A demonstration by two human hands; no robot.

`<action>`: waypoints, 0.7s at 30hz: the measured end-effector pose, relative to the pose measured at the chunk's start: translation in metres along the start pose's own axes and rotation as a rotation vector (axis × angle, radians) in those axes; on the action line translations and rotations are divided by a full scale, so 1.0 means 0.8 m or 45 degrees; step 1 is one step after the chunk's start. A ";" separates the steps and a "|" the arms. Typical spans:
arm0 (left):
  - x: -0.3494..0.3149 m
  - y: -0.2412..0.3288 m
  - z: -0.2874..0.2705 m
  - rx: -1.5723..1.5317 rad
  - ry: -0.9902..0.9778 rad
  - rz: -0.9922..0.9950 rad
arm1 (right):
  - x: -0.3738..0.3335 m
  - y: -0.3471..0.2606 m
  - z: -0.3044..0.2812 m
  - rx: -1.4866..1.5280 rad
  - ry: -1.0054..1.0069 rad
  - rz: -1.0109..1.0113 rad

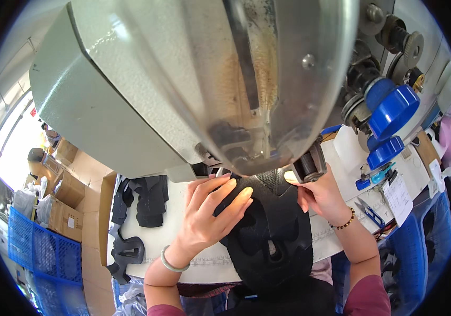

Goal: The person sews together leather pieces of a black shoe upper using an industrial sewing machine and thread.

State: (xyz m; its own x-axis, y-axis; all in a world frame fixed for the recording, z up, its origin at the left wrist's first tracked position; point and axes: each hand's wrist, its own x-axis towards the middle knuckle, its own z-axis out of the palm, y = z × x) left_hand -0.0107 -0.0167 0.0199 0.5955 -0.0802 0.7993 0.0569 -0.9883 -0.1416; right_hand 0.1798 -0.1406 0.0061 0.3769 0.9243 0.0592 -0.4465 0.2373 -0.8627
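A black shoe upper [288, 221] with a mesh section lies under the head of a pale grey sewing machine [125, 110], its lower part hanging over the table's near edge. My left hand [207, 210] rests on its left side, fingers stretched and a little spread, tips close to the machine's working point. At the right edge, my right hand [323, 195] grips the upper, thumb on top and fingers curled below. A clear curved guard [288, 105] covers the needle area, so the needle and stitch line cannot be made out.
Black cut pieces [152, 203] lie on the white table [204, 263] at left. Blue-handled snips [370, 213] and a written sheet [396, 197] sit at right, below blue knobs [394, 113]. Blue crates [46, 247] and cardboard boxes [65, 218] stand on the floor at left.
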 end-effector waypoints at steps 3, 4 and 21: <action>0.001 0.001 0.000 -0.005 -0.010 0.004 | -0.001 0.004 -0.003 -0.044 -0.011 -0.033; 0.001 0.000 -0.001 -0.006 -0.006 0.006 | -0.001 0.005 -0.004 -0.050 -0.015 -0.042; 0.003 0.014 -0.018 -0.333 -0.018 -0.692 | -0.015 0.004 0.015 -0.328 -0.037 -0.085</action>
State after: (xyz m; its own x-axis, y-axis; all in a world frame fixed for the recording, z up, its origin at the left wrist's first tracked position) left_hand -0.0200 -0.0295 0.0289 0.5471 0.4451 0.7089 0.1580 -0.8866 0.4347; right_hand 0.1639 -0.1476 0.0083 0.3736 0.9183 0.1313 -0.1989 0.2175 -0.9556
